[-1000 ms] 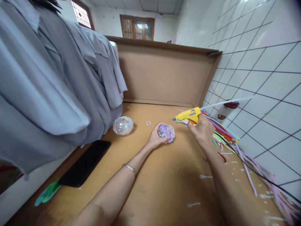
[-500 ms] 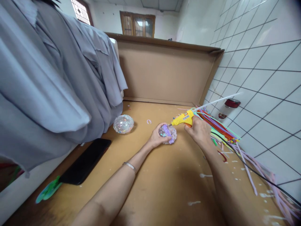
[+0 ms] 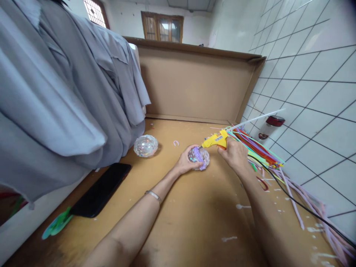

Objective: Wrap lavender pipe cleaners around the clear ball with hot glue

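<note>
My left hand (image 3: 187,160) is closed around a clear, faceted ball (image 3: 205,155) with a band of purple strips (image 3: 198,155) across it. In my right hand (image 3: 234,151) is a yellow hot glue gun (image 3: 215,140), gripped by its handle, with a long clear glue stick (image 3: 256,119) jutting from the back. The gun's nozzle points down to the left, at the upper edge of the purple band; whether it touches cannot be made out. A second clear ball (image 3: 146,145) lies to the left, and a small pale U-shaped piece (image 3: 176,143) rests between it and my left hand.
Bundled coloured strips (image 3: 258,148) lie along the tiled wall (image 3: 319,100), beside a red-lidded jar (image 3: 271,128). A black cable (image 3: 294,200) runs past them. At left lie a black phone (image 3: 101,191) and grey cloth (image 3: 83,96). A cardboard panel (image 3: 191,85) stands behind.
Almost nothing differs. My right hand and the glue gun have shifted very slightly left; my left hand still holds the ball in place.
</note>
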The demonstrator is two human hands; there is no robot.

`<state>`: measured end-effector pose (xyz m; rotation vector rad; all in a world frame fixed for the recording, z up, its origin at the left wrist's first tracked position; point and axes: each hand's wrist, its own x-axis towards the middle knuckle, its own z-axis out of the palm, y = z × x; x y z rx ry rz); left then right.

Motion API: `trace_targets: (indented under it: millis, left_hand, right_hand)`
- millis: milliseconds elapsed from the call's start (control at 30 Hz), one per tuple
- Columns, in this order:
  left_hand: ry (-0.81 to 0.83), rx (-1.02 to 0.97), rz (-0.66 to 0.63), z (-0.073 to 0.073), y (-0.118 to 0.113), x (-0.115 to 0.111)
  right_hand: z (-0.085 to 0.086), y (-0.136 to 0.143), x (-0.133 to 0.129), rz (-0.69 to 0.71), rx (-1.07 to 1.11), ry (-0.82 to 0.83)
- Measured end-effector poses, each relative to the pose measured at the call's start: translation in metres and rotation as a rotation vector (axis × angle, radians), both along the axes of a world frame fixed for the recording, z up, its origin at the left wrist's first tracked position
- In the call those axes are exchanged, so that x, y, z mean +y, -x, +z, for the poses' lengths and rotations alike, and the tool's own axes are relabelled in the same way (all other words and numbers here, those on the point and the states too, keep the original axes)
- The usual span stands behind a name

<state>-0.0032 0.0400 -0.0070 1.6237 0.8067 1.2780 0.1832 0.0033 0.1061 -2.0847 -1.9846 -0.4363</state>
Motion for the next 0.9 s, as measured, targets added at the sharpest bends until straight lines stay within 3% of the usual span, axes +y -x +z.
trace_targets:
  millis: [900]
  left_hand:
    - [-0.027,0.029,-0.008,-0.0011,-0.0002,0.0008]
  right_hand:
    - [0.0075,0.0000,-0.0039,0.014,0.012,0.028]
